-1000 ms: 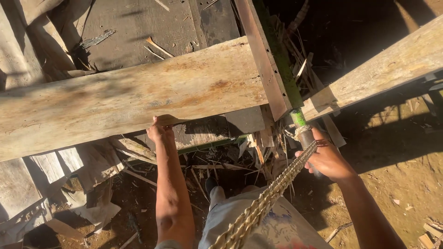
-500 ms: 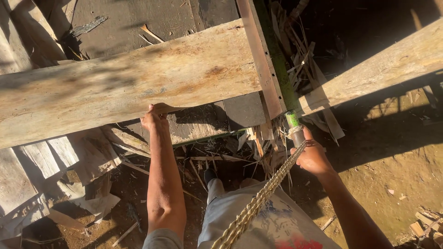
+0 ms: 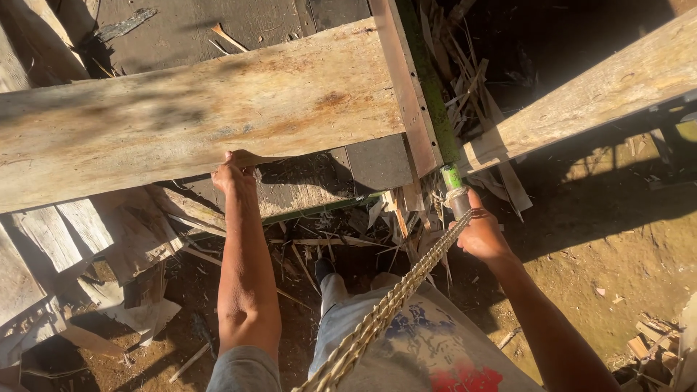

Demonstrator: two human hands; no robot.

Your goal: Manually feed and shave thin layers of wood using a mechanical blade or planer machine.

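Observation:
A wide weathered wooden plank (image 3: 181, 109) lies across the upper left of the head view. My left hand (image 3: 234, 172) grips its near edge from below, fingers curled over it. My right hand (image 3: 479, 234) is closed around the lower end of a green pole (image 3: 451, 178), where a braided rope (image 3: 392, 305) is wound on. The rope runs down from there toward my body. A narrow reddish batten (image 3: 406, 87) stands beside the green pole and crosses the plank's right end.
A second long plank (image 3: 581, 94) slants up to the right. Wood offcuts and splinters (image 3: 348, 232) litter the ground below, with broken boards (image 3: 58, 239) at the left. Bare sunlit dirt (image 3: 610, 276) lies at the right, my foot (image 3: 324, 267) in the middle.
The view has shifted slightly; both hands keep their holds on the plank's edge and the pole end. The plank sits a little higher in view than a second ago.

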